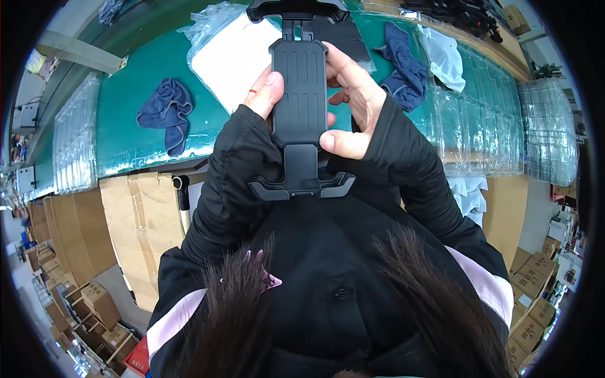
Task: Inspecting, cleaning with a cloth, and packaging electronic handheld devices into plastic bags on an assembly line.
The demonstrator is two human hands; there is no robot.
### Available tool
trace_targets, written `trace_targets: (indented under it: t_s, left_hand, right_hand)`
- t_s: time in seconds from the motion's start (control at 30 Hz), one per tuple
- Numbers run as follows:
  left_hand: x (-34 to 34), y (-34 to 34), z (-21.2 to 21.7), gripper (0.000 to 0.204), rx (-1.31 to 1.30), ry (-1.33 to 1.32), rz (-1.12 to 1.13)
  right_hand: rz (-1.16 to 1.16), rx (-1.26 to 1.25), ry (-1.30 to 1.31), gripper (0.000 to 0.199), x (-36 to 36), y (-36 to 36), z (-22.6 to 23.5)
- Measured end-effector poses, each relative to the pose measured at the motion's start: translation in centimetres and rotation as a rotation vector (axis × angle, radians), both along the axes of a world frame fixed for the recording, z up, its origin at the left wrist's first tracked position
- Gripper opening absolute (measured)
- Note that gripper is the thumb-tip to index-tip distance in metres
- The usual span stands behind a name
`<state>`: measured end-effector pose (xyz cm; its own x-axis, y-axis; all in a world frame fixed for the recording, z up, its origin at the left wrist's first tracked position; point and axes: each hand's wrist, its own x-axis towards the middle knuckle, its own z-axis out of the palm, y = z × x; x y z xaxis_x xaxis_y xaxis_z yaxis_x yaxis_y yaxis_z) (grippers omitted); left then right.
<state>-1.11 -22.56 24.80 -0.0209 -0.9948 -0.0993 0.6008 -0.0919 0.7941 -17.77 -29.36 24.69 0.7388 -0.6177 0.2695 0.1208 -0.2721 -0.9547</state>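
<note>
A black phone holder [299,94] is raised in front of my chest, its ribbed back plate facing me. One clamp jaw sticks out at its far end and another at its near end, both drawn out from the plate. My left hand [266,93] grips the plate's left edge, thumb on top and the other fingers hidden beneath. On the opposite edge my right hand [354,104] holds it too, with the thumb near the lower right corner and the index finger by the upper right corner.
The green table [135,60] carries a white sheet [230,60] in clear plastic, a crumpled blue cloth [167,113] at left and another blue cloth [406,69] at right. Clear plastic trays [476,116] line the right side. Cardboard boxes [142,230] stand below the near edge.
</note>
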Motion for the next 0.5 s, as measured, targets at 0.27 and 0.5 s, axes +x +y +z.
trace_targets:
  t_s: [0.27,0.5]
  left_hand:
    - [0.34,0.00,-0.17,0.059,-0.014,0.082,-0.071]
    - [0.18,0.07,-0.32,0.060,0.013,0.108,-0.071]
  right_hand:
    - [0.046,-0.010,-0.012,0.098,-0.33,-0.12,-0.03]
    - [0.004,0.062,-0.055,0.097,-0.15,0.58,-0.17]
